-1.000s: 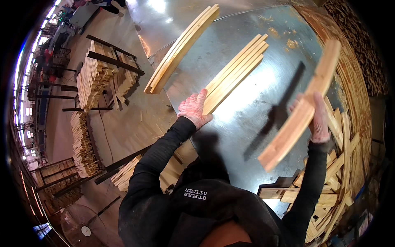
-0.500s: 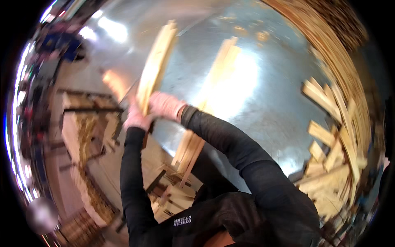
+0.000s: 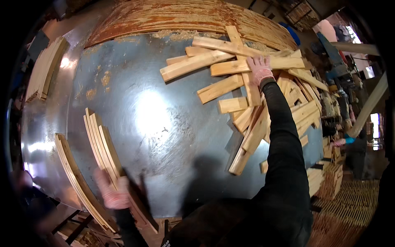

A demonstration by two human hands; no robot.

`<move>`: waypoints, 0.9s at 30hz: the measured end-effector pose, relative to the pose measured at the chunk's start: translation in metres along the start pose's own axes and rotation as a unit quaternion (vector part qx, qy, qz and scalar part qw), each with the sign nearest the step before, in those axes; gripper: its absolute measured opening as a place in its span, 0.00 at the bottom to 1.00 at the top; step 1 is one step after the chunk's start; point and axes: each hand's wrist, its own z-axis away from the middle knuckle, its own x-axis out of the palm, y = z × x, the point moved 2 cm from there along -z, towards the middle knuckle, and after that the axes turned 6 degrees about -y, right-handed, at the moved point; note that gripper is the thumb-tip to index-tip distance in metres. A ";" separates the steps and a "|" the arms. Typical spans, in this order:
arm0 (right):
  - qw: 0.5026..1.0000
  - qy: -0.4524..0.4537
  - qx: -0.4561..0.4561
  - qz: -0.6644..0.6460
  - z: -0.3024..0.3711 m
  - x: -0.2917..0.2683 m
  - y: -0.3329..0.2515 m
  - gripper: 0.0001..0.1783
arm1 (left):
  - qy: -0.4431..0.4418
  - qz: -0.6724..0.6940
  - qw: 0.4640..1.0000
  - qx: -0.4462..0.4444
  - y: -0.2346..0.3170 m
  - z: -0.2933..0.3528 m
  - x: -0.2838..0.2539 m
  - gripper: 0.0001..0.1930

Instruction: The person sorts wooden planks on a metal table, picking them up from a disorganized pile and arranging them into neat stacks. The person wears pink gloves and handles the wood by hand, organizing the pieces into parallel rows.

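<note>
My right hand [image 3: 260, 71], in a pink glove, is stretched out to the pile of short pale boards. Its fingers are spread over the top of a board [image 3: 228, 68] that lies across several others. At the lower left, my left hand [image 3: 112, 191], gloved alike and blurred, is over the near part of a small stack of boards [image 3: 100, 142]. Its thumb and fingers are apart, with wood showing between them. The stack's near end reaches past the table edge, and the palm hides part of it. The boards themselves look sharp.
Another set of long boards [image 3: 76, 179] lies left of the stack, past the metal table's edge at its near end. More stacked boards [image 3: 48, 70] stand at the far left. A large wooden sheet [image 3: 185, 18] with sawdust borders the far side. Slatted stacks [image 3: 349, 206] stand lower right.
My view has turned to the right, toward the pile. Both hands were together around a bundle of boards; now they are wide apart, the right on the pile, the left over the stack.
</note>
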 end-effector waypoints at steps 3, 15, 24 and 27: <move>0.996 0.052 -0.061 -0.041 -0.048 0.027 0.033 0.48 | -0.220 -0.021 0.975 -0.019 0.052 0.004 0.124 0.40; 0.896 0.063 -0.173 -0.404 -0.075 -0.002 0.049 0.50 | -0.238 0.536 0.762 -0.275 0.109 0.029 0.419 0.26; 0.966 0.096 -0.053 -0.235 -0.037 0.039 0.042 0.43 | -0.190 0.361 0.856 -0.318 0.081 0.016 0.376 0.12; 0.927 0.124 -0.174 -0.308 0.013 0.012 0.034 0.43 | -0.124 0.323 0.874 -0.342 0.071 0.011 0.371 0.12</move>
